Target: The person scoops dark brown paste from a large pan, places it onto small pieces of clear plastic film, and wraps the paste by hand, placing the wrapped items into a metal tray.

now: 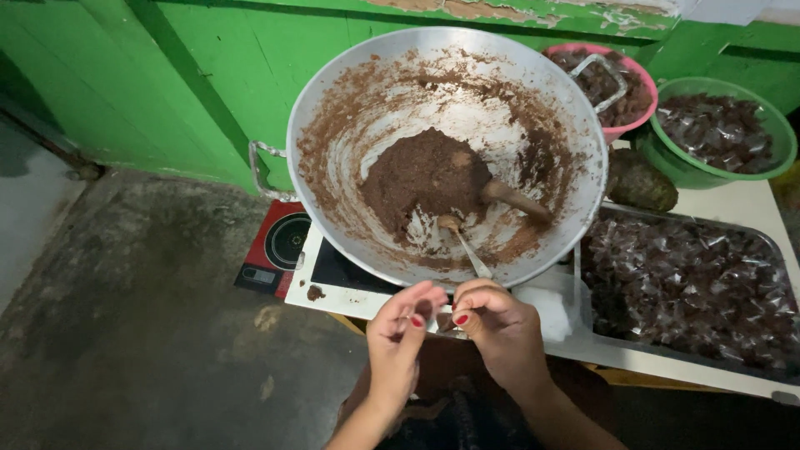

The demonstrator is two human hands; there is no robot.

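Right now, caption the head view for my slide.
Both hands pinch brown paste below a wok beside wrapped sweets.

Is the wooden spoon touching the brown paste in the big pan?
Touching. The head view shows the wooden spoon with its front end buried in the mound of brown paste inside the big metal pan.

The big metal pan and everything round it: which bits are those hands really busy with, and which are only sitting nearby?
In use:
left hand and right hand, pinching a small brown piece between them
metal pan of brown paste
spoon
wooden paddle

Lying about:
tray of wrapped sweets
pink bowl
green bowl
red cooker
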